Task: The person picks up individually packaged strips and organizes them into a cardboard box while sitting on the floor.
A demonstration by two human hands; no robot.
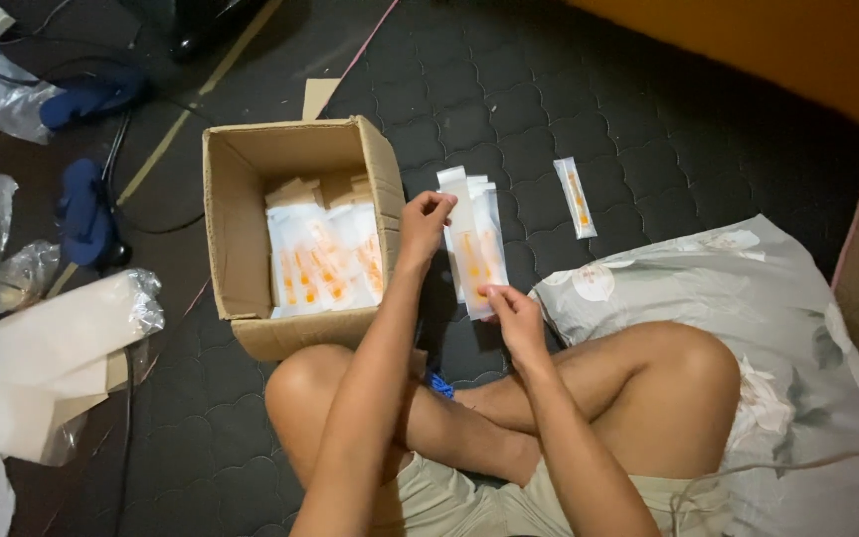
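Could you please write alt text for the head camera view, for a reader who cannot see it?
A person sitting cross-legged on a dark quilted mat holds a stack of clear packets with orange contents, left hand at its top, right hand at its bottom. An open cardboard box of similar packets stands beside it; one single packet lies apart.

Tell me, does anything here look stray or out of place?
One clear plastic sachet with orange contents lies alone on the dark quilted mat, apart from the stack that the left hand and right hand hold and the sachets in the brown cardboard box.
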